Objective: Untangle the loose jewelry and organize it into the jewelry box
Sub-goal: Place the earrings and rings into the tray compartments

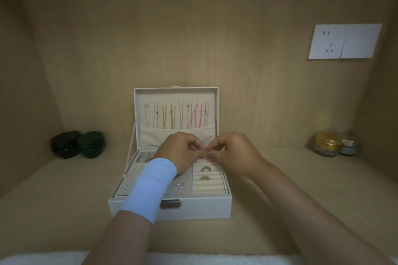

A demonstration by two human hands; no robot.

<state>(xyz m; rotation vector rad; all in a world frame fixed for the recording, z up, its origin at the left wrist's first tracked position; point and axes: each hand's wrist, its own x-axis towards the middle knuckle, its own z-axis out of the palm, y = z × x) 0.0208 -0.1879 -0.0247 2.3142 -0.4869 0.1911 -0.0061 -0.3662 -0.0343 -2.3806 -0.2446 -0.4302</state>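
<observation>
Centrally, both forearms reach in from 6 o'clock and meet above the open jewelry box (pixel 193 208). The left hand (pixel 181 153), with a pale blue sleeve (pixel 150 187) at the wrist, and the right hand (pixel 234 153) curl knuckles-up. Their fingers pinch one small gold ring (pixel 205 155) between them, just over the ring rolls (pixel 210 185) toward the box's 2 o'clock corner. The upright lid (pixel 176 92) walls off 12 o'clock. Bare counter (pixel 64 200) lies open at 9 and 3 o'clock, out to two dark cases (pixel 77 144) and two jars (pixel 336 144).

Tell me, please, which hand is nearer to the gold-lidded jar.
Right. The right hand is over the jewelry box, with the gold-lidded jar off to its right; the left hand is further left, beyond the right one.
</observation>
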